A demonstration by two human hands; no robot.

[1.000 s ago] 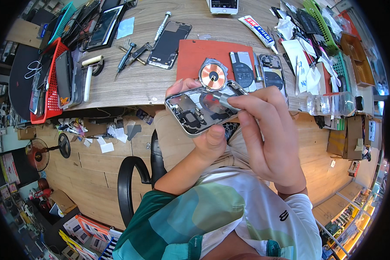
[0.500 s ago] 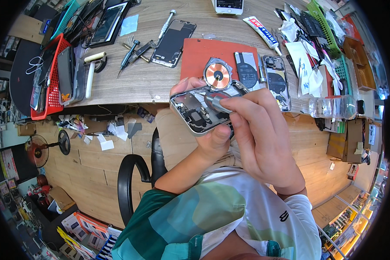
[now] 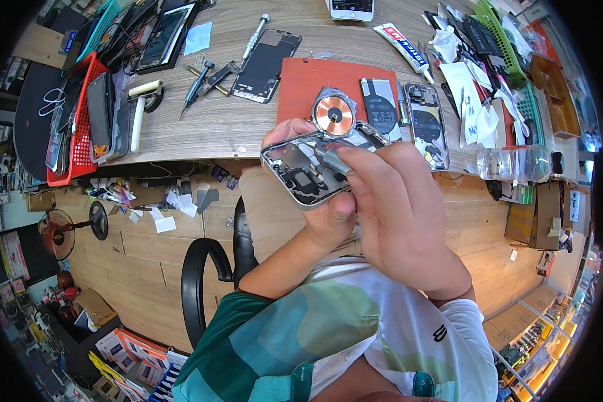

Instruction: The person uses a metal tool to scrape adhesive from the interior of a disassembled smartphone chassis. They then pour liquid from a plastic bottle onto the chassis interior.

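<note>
My left hand (image 3: 329,220) is closed around an opened phone housing (image 3: 295,161), which is tilted above the table's near edge. Its inner parts face up. A round copper charging coil (image 3: 333,116) on a grey backing stands out past the housing's far edge. Over the middle of the housing, my right hand (image 3: 405,214) pinches a silver cylindrical metal tool (image 3: 333,161) low against the inside. The fingers hide part of the tool and the housing's right side, so I cannot see its exact contact.
Beyond the housing lies a red mat (image 3: 301,80) with a black battery (image 3: 380,107). To the right are another phone housing (image 3: 427,124), a glue tube (image 3: 405,50) and a plastic bottle (image 3: 516,165). Screwdrivers (image 3: 197,84), a phone screen (image 3: 266,67) and a red basket (image 3: 80,127) are left.
My right hand has turned and shifted slightly, with its fingers further over the silver tool. My left hand and the phone housing stay nearly in place.
</note>
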